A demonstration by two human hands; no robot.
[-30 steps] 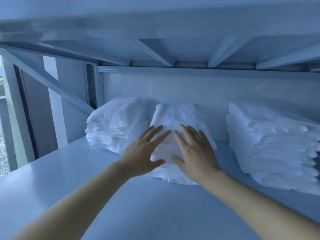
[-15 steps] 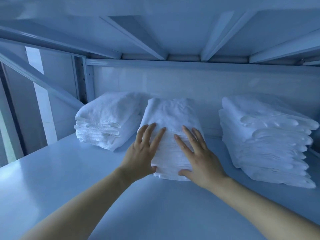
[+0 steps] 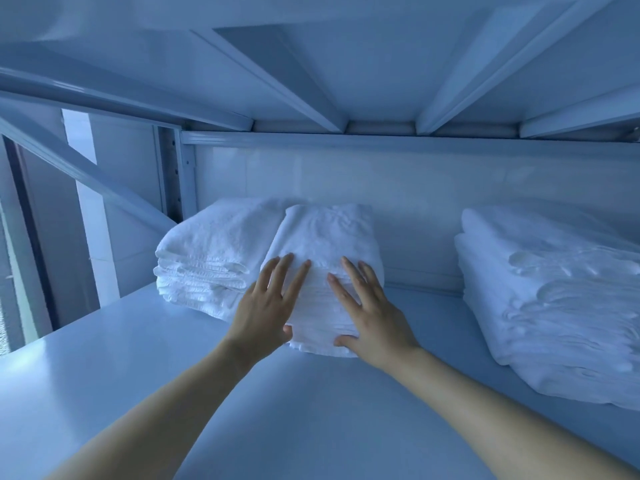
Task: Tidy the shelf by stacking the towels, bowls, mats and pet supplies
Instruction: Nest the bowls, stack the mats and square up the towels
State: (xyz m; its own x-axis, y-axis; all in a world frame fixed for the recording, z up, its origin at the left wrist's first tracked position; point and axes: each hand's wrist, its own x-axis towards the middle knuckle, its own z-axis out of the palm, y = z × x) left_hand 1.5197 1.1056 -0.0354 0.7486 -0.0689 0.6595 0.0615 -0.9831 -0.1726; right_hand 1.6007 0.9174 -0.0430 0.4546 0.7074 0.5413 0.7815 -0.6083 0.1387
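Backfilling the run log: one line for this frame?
stage: towels | left hand: flat, pressing middle towel stack | right hand: flat, pressing same stack

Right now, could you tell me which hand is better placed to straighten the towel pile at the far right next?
Probably the right hand: it lies flat on the middle pile on the side nearer the right pile. The left hand would have to cross over it.
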